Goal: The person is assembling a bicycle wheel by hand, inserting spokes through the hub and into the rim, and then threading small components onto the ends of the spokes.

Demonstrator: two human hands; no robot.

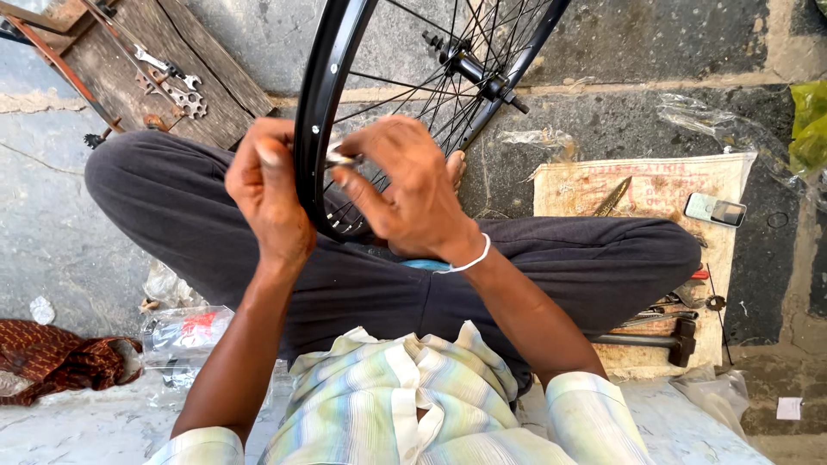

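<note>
Viewpoint: I look straight down from the head camera at a person sitting cross-legged on a stone floor, dark trousers filling the middle of the view.
Wheel: a black bicycle wheel (320, 112) stands on edge in the lap, its rim running from the lap up and away out of the top of the frame. The plane of the wheel is tilted slightly to the right.
Hub: the hub and axle (472, 67) sit upper centre, the axle's long axis slanting from upper left to lower right, spokes fanning out from it to the rim.
Left hand: my left hand (269, 191) is curled around the outer side of the rim, fingers clenched on it near the lowest stretch.
Right hand: my right hand (405, 189) is on the inner side of the rim, thumb and fingers pinched on a small metal piece (341, 159) at the rim. I cannot tell what the piece is.
Left of the legs: a wooden board (129, 69) with a flat multi-hole wrench (177, 90) lies upper left; a red patterned cloth (60, 357) lies lower left.
Right of the legs: a sack mat (655, 185) holds a phone (715, 209) and a hammer (668, 340) among other tools.
</note>
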